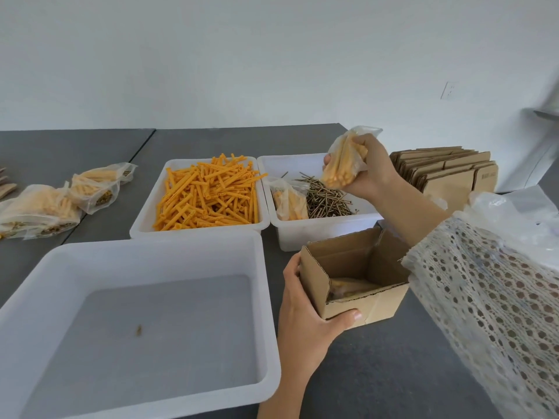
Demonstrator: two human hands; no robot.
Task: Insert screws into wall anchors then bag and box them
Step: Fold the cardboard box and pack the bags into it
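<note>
Head view shows your right hand (367,173) with its grip curled round a filled bag (343,164) of orange anchors, held up above the tray of screws (328,195), where another bag (289,199) lies below that grip. Your left hand (305,313) has its grip on the near-left corner of the open cardboard box (357,276) on the tabletop (378,373), thumb on the front wall. Left of that grip sits the empty white tray (145,328); beyond it, the tray of loose anchors (208,195).
</note>
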